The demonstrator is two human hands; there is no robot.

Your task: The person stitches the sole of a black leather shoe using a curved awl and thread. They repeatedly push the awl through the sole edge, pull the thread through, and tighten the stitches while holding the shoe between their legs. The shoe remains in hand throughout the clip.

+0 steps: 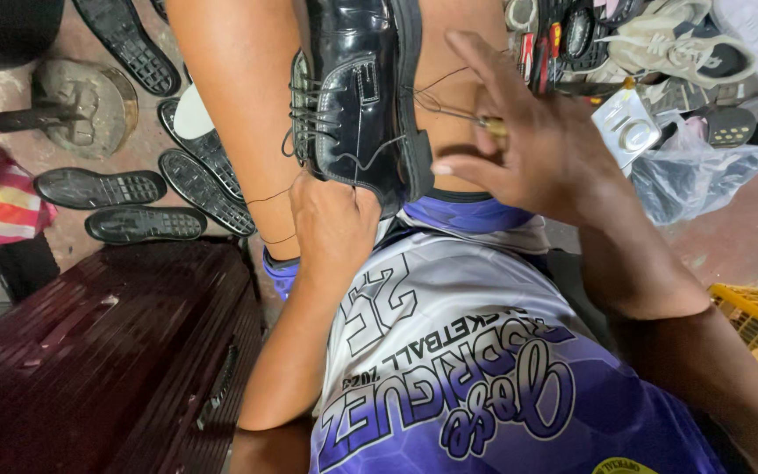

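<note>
The black shoe (361, 96) sits between the knees. The left hand (331, 219) grips its edge; the right hand (528, 145) pinches a needle tool (484, 123) just beside it.

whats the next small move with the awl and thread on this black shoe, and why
Probably draw the right hand further away from the black shoe to take up the slack. The thread runs loosely from the shoe's edge to the awl pinched in that hand, while the left hand braces the shoe between the knees, so a pull should tighten the stitch.
</note>
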